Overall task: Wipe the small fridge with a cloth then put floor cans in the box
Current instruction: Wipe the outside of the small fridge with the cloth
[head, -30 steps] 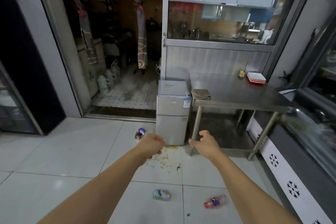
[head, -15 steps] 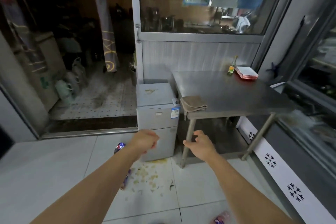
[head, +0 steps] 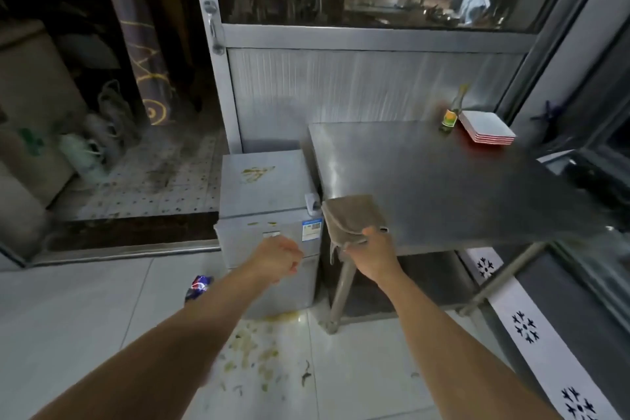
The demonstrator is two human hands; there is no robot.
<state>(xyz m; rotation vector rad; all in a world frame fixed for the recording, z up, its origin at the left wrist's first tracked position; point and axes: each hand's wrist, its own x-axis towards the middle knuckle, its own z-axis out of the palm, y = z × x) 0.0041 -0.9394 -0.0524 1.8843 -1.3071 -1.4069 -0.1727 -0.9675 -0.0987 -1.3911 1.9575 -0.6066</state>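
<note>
Right hand [head: 370,251] clamps the cloth [head: 351,216] at the surface [head: 443,187] edge; lift clear, then wipe fridge [head: 262,187] stains.

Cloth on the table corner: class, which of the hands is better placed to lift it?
Right. The right hand already touches the cloth at the table edge; the left hand is a loose fist before the small fridge.
</note>
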